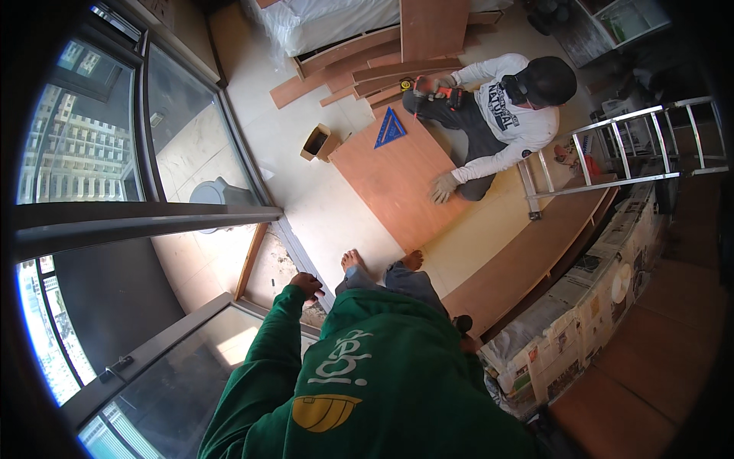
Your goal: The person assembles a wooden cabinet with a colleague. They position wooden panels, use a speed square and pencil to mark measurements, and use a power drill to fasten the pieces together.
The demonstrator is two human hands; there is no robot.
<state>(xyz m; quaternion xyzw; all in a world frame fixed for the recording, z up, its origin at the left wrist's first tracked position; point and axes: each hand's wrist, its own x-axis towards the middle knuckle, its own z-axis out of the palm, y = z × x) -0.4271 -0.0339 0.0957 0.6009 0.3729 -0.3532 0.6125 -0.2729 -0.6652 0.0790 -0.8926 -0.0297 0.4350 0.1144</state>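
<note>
My left hand (307, 285) reaches out from a green sleeve beside the sliding-door track. Its fingers are curled, and what they may hold is too small to see. My right hand (469, 344) is mostly hidden by my body; it appears closed around a black round-ended tool (462, 323) at my right side. Past my bare feet lies a reddish plywood panel (397, 183) with a blue triangular square (391, 128) on it. A co-worker (508, 115) sits at its far right, one gloved hand (443, 187) on the panel, the other holding a red-and-black power drill (449, 95).
A small open cardboard box (319, 143) stands left of the panel. Wooden strips (367, 76) lie beyond it. On the right are an aluminium ladder (619, 149), a long curved board (527, 252) and a paper-covered ledge (581, 314). Glass doors (195, 122) line the left.
</note>
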